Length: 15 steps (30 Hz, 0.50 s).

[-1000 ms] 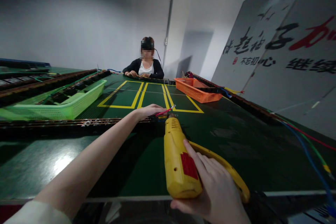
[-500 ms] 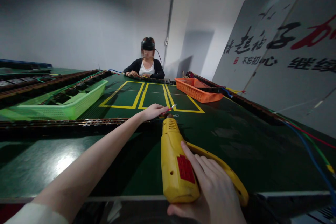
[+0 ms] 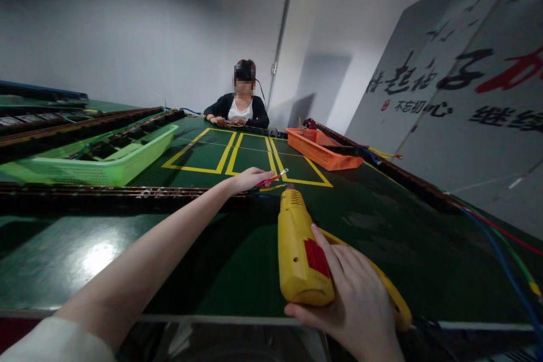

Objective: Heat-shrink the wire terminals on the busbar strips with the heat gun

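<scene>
My right hand is wrapped round a yellow heat gun with a red patch on its side. The gun's nozzle points away from me, close to the tip of a yellow wire. My left hand is stretched forward, its fingers closed on a red wire that ends in a bare metal ring terminal. Beneath that wrist, a long dark busbar-like strip lies across the table, and the wires come from its right end.
A green basket stands on the left among long dark strips. An orange basket sits at the back right, beside another long strip with coloured wires. Across the green table, marked with yellow rectangles, sits a person wearing a headset.
The heat gun in my right hand has shifted to the right and slightly forward, uncovering more of the yellow wire. My left hand keeps hold of the red wire. The view has turned slightly.
</scene>
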Available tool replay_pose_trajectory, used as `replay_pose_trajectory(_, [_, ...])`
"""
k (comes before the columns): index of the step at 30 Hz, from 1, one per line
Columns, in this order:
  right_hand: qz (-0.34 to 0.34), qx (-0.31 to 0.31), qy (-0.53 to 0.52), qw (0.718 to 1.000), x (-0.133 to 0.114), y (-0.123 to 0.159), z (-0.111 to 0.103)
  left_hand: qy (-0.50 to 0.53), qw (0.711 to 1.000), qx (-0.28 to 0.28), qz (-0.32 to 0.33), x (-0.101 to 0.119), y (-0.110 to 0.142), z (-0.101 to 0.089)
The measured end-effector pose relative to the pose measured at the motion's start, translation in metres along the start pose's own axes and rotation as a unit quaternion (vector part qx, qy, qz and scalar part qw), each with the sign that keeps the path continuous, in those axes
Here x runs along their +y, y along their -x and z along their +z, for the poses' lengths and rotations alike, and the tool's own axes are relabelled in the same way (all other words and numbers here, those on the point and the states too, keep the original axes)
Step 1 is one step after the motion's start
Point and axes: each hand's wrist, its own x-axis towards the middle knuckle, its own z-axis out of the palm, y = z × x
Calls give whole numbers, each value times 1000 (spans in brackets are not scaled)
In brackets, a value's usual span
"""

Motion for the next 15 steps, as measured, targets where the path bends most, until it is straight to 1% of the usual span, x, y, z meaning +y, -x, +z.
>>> replay_pose_trajectory(4, [1, 15, -6, 1000, -9, 1, 1, 18, 1000, -10, 1, -1, 0, -1])
replay_pose_trajectory(7, [20, 27, -13, 999, -22, 1, 1, 31, 999, -18, -6, -2, -1, -1])
replay_pose_trajectory(11, [18, 35, -25, 999, -39, 3, 2, 50, 998, -21, -9, -4, -2, -2])
replay_pose_trajectory(15, [10, 39, -22, 999, -46, 8, 3, 49, 999, -18, 1, -5, -2, -2])
